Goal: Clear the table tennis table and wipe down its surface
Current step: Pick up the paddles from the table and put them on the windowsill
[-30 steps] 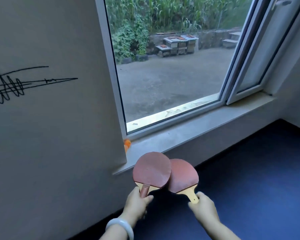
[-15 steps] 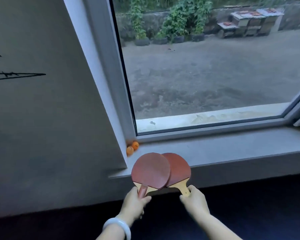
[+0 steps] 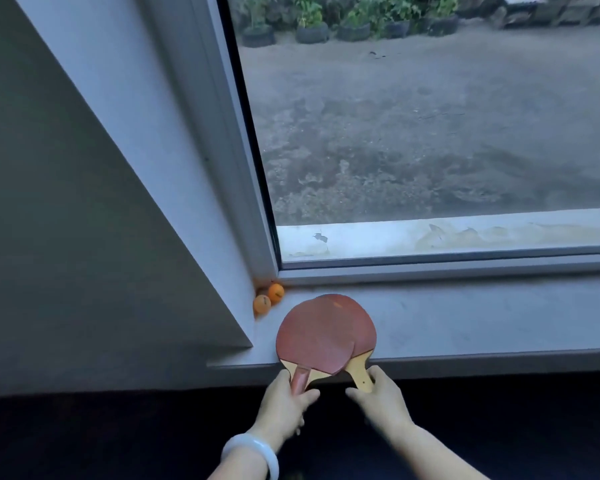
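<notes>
— Two paddles, stacked on the windowsill point(image 3: 465, 327): my left hand point(image 3: 284, 407) grips the upper paddle point(image 3: 317, 336) by its handle, my right hand point(image 3: 383, 398) pinches the lower paddle point(image 3: 362, 327). Two orange balls point(image 3: 269, 297) sit in the far-left corner.
— And the wiping?
— Not started, I judge; the table is only a dark strip along the near edge, no cloth visible

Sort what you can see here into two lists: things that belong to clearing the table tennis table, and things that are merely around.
Part of the job:
- top paddle, handle held by the left hand
- lower paddle, handle held by the right hand
- two orange balls in the sill's corner
- windowsill, where the paddles rest

Merely around:
- window frame
- yard outside
- white bangle
</notes>
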A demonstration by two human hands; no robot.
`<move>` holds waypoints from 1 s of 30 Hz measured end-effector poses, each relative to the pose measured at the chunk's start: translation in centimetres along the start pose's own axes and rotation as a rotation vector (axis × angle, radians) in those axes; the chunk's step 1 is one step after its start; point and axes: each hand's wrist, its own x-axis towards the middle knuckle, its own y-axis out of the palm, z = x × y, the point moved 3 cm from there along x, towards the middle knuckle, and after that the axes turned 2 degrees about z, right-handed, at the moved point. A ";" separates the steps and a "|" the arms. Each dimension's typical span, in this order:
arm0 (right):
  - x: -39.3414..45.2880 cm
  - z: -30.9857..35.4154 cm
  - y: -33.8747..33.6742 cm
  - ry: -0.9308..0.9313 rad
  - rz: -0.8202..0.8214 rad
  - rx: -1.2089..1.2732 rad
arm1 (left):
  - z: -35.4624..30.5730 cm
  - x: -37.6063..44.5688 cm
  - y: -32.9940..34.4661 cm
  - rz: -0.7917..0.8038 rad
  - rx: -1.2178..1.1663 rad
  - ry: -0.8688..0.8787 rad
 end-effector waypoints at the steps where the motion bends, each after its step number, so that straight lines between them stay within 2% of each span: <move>1: 0.5 0.2 0.3 0.005 0.034 0.026 | 0.1 0.4 0.0 0.000 -0.005 0.000; 5: 1.7 0.7 1.3 0.025 0.133 0.086 | 0.1 1.8 0.1 0.024 0.003 0.000; 12: 3.1 1.1 2.5 0.075 0.161 0.174 | -0.3 3.8 -0.6 0.118 0.065 -0.028; 30: 3.5 1.8 5.8 0.109 0.214 0.223 | -0.1 4.9 -1.5 0.064 0.181 0.045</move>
